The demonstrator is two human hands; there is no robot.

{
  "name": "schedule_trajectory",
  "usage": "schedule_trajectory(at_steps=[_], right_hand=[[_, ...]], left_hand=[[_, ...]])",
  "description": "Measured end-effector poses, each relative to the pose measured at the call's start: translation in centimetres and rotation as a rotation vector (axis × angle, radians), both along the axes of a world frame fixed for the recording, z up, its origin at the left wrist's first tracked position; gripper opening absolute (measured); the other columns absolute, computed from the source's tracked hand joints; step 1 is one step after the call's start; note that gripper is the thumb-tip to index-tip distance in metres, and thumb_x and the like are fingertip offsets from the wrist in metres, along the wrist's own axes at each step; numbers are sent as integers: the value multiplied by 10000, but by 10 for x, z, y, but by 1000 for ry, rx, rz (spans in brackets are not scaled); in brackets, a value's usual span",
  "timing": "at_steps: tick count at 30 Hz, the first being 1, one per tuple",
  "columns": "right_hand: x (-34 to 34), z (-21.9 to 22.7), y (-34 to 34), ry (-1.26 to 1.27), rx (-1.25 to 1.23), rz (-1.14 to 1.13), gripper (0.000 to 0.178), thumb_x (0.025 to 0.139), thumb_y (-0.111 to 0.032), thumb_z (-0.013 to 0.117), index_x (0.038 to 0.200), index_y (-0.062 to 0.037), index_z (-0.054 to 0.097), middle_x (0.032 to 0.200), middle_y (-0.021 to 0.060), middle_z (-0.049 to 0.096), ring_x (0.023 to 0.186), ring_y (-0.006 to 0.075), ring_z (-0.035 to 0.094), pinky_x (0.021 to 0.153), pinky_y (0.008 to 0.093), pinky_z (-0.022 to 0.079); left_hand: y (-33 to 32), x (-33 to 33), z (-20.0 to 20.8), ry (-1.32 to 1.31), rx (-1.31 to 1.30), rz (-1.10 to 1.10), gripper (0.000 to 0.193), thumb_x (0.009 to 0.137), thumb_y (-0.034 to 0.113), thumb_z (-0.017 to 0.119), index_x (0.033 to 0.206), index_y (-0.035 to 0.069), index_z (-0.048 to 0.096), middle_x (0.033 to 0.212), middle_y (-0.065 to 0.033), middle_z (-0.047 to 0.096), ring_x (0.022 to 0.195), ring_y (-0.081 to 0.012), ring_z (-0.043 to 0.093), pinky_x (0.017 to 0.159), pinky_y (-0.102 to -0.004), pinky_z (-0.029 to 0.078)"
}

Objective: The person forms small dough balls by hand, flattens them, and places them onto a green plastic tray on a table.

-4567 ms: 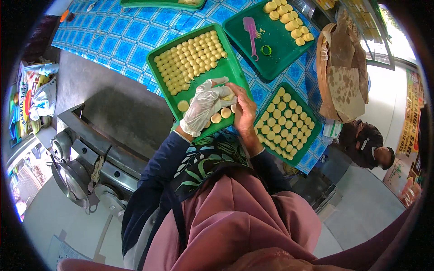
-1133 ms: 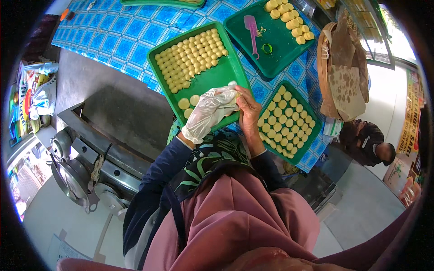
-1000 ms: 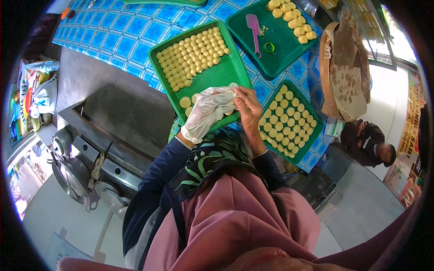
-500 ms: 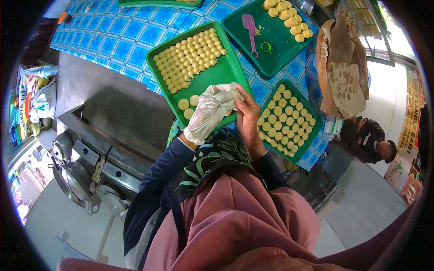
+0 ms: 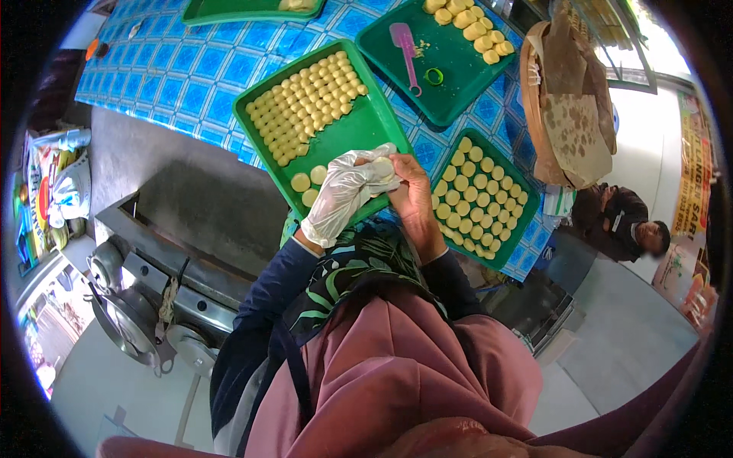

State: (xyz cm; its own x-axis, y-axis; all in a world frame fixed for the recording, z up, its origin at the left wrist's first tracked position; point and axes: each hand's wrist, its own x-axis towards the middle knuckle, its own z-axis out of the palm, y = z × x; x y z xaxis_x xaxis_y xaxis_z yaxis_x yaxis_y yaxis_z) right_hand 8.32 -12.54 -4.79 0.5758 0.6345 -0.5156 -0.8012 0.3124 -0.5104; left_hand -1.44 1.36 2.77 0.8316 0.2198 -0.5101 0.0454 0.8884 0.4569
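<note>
My left hand (image 5: 345, 191), in a thin clear plastic glove, and my bare right hand (image 5: 412, 197) meet above the near edge of a green tray (image 5: 336, 154). Both are closed around a small pale piece of dough (image 5: 384, 164), mostly hidden by the fingers. Rows of small yellow dough balls (image 5: 305, 99) fill the tray's far part. A few flattened dough rounds (image 5: 300, 182) lie beside my left hand. To the right, a second green tray (image 5: 507, 255) holds rows of round, flat dough pieces (image 5: 477, 200).
Farther back, a dark green tray (image 5: 447, 111) carries thick yellow rounds (image 5: 489, 47), a pink spatula (image 5: 402, 53) and a green ring (image 5: 434, 75). A woven basket (image 5: 532, 107) stands at right. Metal pans (image 5: 126, 317) sit left. Another person (image 5: 622, 221) is at far right.
My hands stay together, with the fingers shifting around the dough piece. The trays appear slightly farther left and higher in the view. The person at far right has turned the head.
</note>
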Motion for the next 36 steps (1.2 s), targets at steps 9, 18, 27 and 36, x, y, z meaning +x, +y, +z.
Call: schedule_trajectory(at_steps=[9, 18, 27, 36], right_hand=[[1, 27, 5, -1884, -684, -155, 298, 827, -248, 798, 1062, -69, 760, 1088, 148, 646, 1017, 373, 625, 878, 518, 485], [-15, 6, -11, -974, -402, -215, 543, 1122, -397, 434, 1028, 27, 759, 1113, 104, 680, 1108, 231, 592, 1054, 380, 406], [-17, 3, -23, -925, -432, -226, 441, 1126, -371, 446, 1137, 34, 620, 1136, 72, 680, 1191, 175, 533, 1088, 335, 407], [-10, 10, -34, -1457, -722, -351, 241, 1030, -182, 609, 1102, 12, 733, 1104, 108, 708, 1106, 268, 624, 971, 391, 473]], left_hand=[[-15, 22, 17, 107, 505, 17, 398, 1010, 191, 664, 1307, -74, 643, 1024, -27, 698, 834, -88, 649, 730, -221, 521], [-37, 20, 12, 0, 485, -105, 376, 1005, 179, 665, 1289, -66, 645, 1032, -40, 699, 844, -102, 654, 744, -234, 528], [-44, 24, 7, -11, 472, -126, 353, 1001, 167, 667, 1272, -58, 646, 1040, -52, 700, 853, -117, 659, 757, -248, 534], [-56, 32, 3, -5, 422, -134, 331, 997, 155, 668, 1255, -50, 647, 1047, -64, 701, 862, -132, 664, 771, -261, 541]])
